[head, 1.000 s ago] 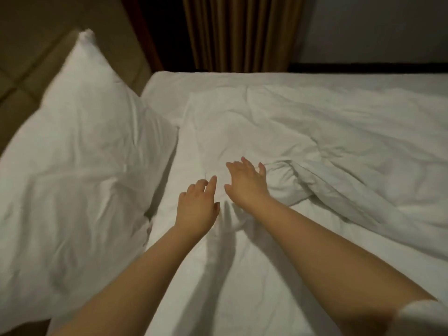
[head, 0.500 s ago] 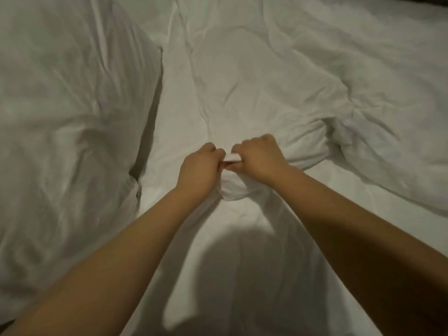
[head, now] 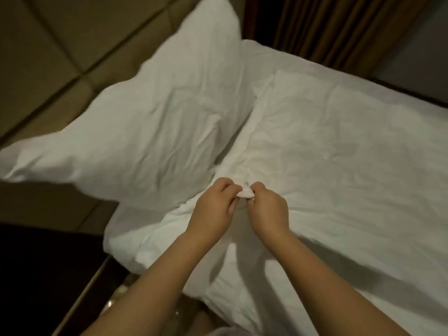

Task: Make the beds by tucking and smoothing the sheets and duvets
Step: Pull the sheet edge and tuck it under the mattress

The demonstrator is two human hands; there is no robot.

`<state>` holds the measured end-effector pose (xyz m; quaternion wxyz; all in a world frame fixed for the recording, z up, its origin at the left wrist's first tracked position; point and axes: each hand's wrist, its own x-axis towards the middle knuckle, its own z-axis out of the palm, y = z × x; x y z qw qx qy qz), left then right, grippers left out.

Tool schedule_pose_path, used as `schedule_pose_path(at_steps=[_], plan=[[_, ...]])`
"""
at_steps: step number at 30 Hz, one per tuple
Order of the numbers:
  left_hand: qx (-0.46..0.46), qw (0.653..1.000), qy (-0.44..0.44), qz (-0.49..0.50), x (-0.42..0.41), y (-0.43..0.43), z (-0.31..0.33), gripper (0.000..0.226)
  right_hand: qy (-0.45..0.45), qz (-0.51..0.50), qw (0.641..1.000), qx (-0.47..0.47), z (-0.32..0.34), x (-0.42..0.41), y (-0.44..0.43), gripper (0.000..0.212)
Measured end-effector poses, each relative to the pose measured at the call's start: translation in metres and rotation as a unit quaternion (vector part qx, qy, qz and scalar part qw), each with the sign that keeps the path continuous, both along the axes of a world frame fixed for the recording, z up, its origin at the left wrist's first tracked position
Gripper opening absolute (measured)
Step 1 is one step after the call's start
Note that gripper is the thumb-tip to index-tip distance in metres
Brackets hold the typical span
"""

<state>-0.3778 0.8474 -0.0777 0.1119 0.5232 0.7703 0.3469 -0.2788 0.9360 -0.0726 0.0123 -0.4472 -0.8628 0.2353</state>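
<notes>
Hands close together: left hand (head: pixel 213 209) and right hand (head: pixel 269 212) both pinch one small fold of the duvet (head: pixel 339 154) edge between them. Duvet spreads ahead and right of the hands, pillow (head: pixel 150 132) ahead-left. Suggest a firm pinch, drawing the hands apart along the edge with even tension, then flattening wrinkles.
</notes>
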Motion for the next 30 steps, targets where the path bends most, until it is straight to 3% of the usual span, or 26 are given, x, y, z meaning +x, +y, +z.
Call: schedule_pose_path(at_steps=[4, 6, 8, 10, 13, 16, 20, 24, 27, 30], plan=[[0.006, 0.989, 0.002, 0.149, 0.015, -0.069, -0.003, 0.040, 0.072, 0.054, 0.996, -0.017, 0.018, -0.002, -0.054, 0.030], [-0.079, 0.970, -0.031, 0.227, 0.013, -0.106, -0.019, 0.044, 0.100, 0.091, 0.990, -0.044, 0.016, -0.007, -0.093, 0.039], [-0.161, 0.944, -0.067, 0.279, 0.008, -0.135, -0.036, 0.048, 0.079, 0.132, 0.985, -0.077, 0.000, -0.019, -0.123, 0.030], [-0.214, 0.932, -0.070, 0.283, -0.003, -0.155, -0.054, 0.050, 0.039, 0.142, 0.985, -0.087, -0.026, -0.035, -0.140, 0.022], [-0.262, 0.917, -0.069, 0.293, -0.028, -0.179, -0.083, 0.050, -0.030, 0.112, 0.989, -0.092, -0.074, -0.048, -0.150, 0.029], [-0.302, 0.894, -0.087, 0.319, -0.058, -0.198, -0.120, 0.054, -0.076, 0.145, 0.982, -0.088, -0.123, -0.049, -0.165, 0.028], [-0.412, 0.828, -0.244, 0.291, -0.076, -0.216, -0.183, 0.075, -0.067, 0.111, 0.986, -0.102, -0.164, -0.047, -0.182, 0.017], [-0.341, 0.832, -0.326, 0.293, -0.073, -0.213, -0.209, 0.074, -0.059, 0.107, 0.987, -0.106, -0.169, -0.051, -0.188, 0.015], [-0.290, 0.829, -0.346, 0.331, -0.081, -0.207, -0.202, 0.059, -0.061, 0.136, 0.986, -0.080, -0.166, -0.055, -0.185, 0.025], [-0.232, 0.851, -0.360, 0.304, -0.074, -0.207, -0.171, 0.040, -0.054, 0.096, 0.992, -0.056, -0.148, -0.058, -0.186, 0.029]])
